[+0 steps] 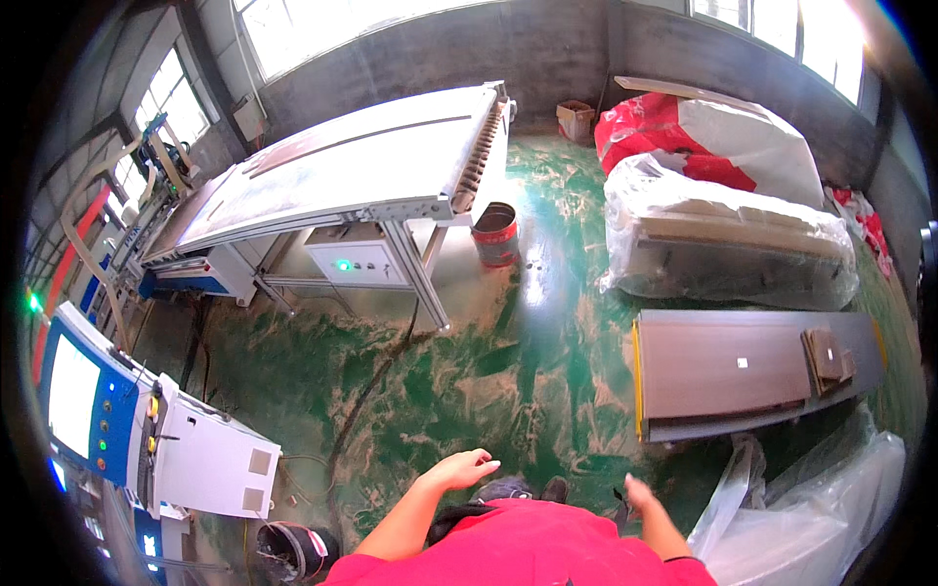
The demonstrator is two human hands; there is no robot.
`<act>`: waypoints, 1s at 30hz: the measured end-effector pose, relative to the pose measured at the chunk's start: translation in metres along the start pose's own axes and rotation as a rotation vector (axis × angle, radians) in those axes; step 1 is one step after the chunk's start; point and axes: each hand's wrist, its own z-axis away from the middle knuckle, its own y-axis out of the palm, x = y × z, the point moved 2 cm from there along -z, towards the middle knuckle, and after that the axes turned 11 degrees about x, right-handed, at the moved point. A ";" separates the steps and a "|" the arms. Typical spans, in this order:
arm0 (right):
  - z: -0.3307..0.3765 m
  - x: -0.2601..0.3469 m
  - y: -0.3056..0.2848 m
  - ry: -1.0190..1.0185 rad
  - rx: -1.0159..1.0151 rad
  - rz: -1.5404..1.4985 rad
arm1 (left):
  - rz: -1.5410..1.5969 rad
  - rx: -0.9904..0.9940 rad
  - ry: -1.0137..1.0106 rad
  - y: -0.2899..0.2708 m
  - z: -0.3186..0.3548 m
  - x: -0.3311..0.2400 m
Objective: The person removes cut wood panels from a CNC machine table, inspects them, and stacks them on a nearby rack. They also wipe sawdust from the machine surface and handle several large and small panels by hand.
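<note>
My left hand (463, 471) hangs in front of my red shirt, above the dusty green floor (469, 371). Its fingers are loosely bent and look apart, with nothing in them. On the other side, my right hand (639, 494) is lowered beside my body with its fingers drawn in. A small dark thing (620, 500) shows at its fingers, too small to make out. The stack of brown boards (723, 361) lies to the right, beyond that hand and not touched. Smaller board pieces (827, 357) rest on top of it.
A long machine table (342, 166) with rollers stands ahead on the left. Under its corner sits a red bucket (495, 234). A control console (88, 400) and a black bucket (293, 552) are at left. Plastic-wrapped boards (733, 244) and loose plastic film (811, 518) lie right. A cable crosses the floor.
</note>
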 end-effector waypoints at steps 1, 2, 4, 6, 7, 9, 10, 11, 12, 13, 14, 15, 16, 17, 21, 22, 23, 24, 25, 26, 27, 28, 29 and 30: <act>-0.062 0.025 -0.060 -0.206 -0.087 0.211 | -0.028 -0.009 0.025 -0.025 -0.022 -0.025; -0.081 0.093 -0.090 -0.277 -0.132 0.266 | -0.010 -0.004 0.007 -0.044 -0.044 -0.028; -0.026 0.249 -0.104 -0.337 -0.072 0.090 | 0.056 0.049 0.014 -0.083 -0.089 -0.036; -0.049 0.333 -0.133 -0.391 -0.099 0.046 | 0.068 0.093 0.035 -0.131 -0.139 -0.055; -0.055 0.372 -0.139 -0.429 -0.112 0.063 | 0.069 0.074 0.041 -0.158 -0.167 -0.066; -0.080 0.417 -0.157 -0.408 -0.119 0.117 | 0.058 0.050 0.079 -0.215 -0.227 -0.086; -0.099 0.431 -0.158 -0.394 -0.105 0.138 | 0.031 0.018 0.091 -0.246 -0.257 -0.092; -0.111 0.436 -0.162 -0.353 -0.097 0.216 | 0.043 0.011 0.091 -0.272 -0.293 -0.094; -0.131 0.429 -0.170 -0.328 -0.168 0.340 | -0.017 -0.002 0.101 -0.304 -0.322 -0.111; -0.156 0.410 -0.172 -0.264 -0.177 0.278 | -0.078 -0.031 0.108 -0.336 -0.350 -0.129; -0.212 0.362 -0.196 -0.170 -0.166 0.465 | -0.118 -0.013 0.178 -0.368 -0.384 -0.155; -0.238 0.341 -0.202 -0.376 0.010 1.140 | -0.150 -0.004 0.210 -0.402 -0.408 -0.176; -0.235 0.359 -0.187 -0.367 0.241 1.315 | -0.141 0.008 0.203 -0.436 -0.422 -0.200; -0.239 0.375 -0.183 -0.183 0.225 0.962 | -0.186 -0.023 0.265 -0.464 -0.445 -0.218; -0.264 0.478 -0.184 0.075 0.048 -0.016 | -0.111 0.113 0.439 -0.572 -0.527 -0.311; -0.281 0.510 -0.190 0.063 0.052 -0.049 | -0.080 0.135 0.452 -0.595 -0.551 -0.327; -0.302 0.543 -0.198 0.045 0.058 -0.062 | -0.047 0.157 0.464 -0.617 -0.577 -0.341; -0.326 0.577 -0.206 0.029 0.073 -0.071 | -0.011 0.176 0.473 -0.638 -0.602 -0.351; -0.354 0.611 -0.216 0.003 0.093 -0.072 | -0.006 0.159 0.428 -0.659 -0.626 -0.355; -0.382 0.649 -0.226 -0.024 0.122 -0.068 | 0.000 0.140 0.380 -0.678 -0.651 -0.356; -0.401 0.693 -0.244 -0.048 0.125 -0.061 | 0.023 0.134 0.356 -0.698 -0.679 -0.357; -0.419 0.732 -0.264 -0.064 0.128 -0.051 | 0.092 0.106 0.365 -0.714 -0.703 -0.356; -0.434 0.775 -0.286 -0.082 0.129 -0.042 | 0.157 0.075 0.379 -0.729 -0.721 -0.353; -0.444 0.826 -0.307 -0.098 0.143 -0.029 | 0.216 0.035 0.379 -0.753 -0.734 -0.355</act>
